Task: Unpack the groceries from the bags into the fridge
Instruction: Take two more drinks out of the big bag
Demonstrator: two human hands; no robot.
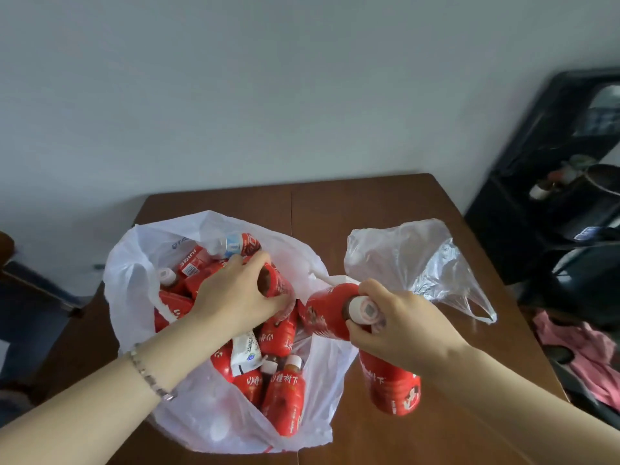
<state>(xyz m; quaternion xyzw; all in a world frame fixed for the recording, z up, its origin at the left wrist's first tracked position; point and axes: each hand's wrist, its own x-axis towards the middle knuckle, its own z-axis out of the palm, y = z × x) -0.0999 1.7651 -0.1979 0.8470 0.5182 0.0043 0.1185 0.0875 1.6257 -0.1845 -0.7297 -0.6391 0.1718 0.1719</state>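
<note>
Bottles (281, 394) are lying packed in the white bag (134, 263) on the surface (369, 213), left grip (235, 293) clasping one bottle (276, 283) inside, right grip (402, 317) pinching a second bottle (327, 310) by its cap at the rim, each worth lifting straight up, clear of plastic.

Brown wooden table (369, 209), far edge set against pale wall. Seam (291, 209) seen running 12 to 6 down middle.

- White bag (134, 313): placed at 8 o'clock on table, mouth open, packed with red bottles (283, 397).
- Clear bag (402, 256): laid crumpled at 2 o'clock, handle loop trailed toward 4 o'clock, apart from white bag.
- Lone bottle (392, 387): stood upright at 5 o'clock, just beside white bag, top hidden.
</note>
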